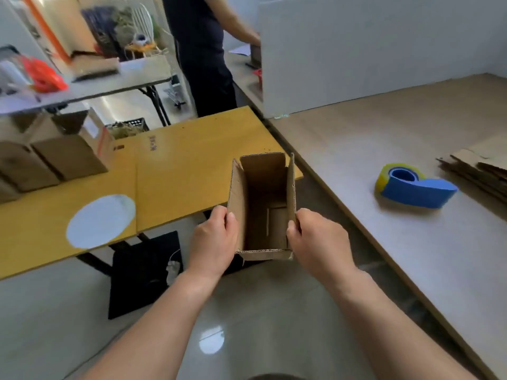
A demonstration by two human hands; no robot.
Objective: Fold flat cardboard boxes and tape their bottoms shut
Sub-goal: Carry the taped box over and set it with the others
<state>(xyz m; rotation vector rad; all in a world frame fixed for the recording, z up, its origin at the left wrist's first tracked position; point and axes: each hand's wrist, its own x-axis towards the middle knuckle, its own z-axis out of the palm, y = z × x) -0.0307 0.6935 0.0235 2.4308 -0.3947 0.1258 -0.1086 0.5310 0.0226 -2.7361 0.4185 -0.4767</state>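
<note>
While left hand (pixel 212 239) and right hand (pixel 315 237) are clasping the erected box (pixel 263 193), taping is probably coming next, requiring the dispenser (pixel 414 185) to its right.

1. Centre-left: yellow table (pixel 192 165) on black legs.
2. Under its near edge: glossy pale floor (pixel 247 311) with a round bright reflection (pixel 211 342), plus a black mat (pixel 142 272).
3. Just beside the yellow table, to its right: pale grey worktop (pixel 384 149).
4. Beyond the yellow table's far right corner: white partition panel (pixel 370 50), upright on that worktop.
5. Beyond the yellow table's far edge: grey folding table (pixel 123 78) on black legs, cluttered, blurred.
6. Farther back and left of the yellow table: orange strip (pixel 41 26) against a pale wall.
</note>
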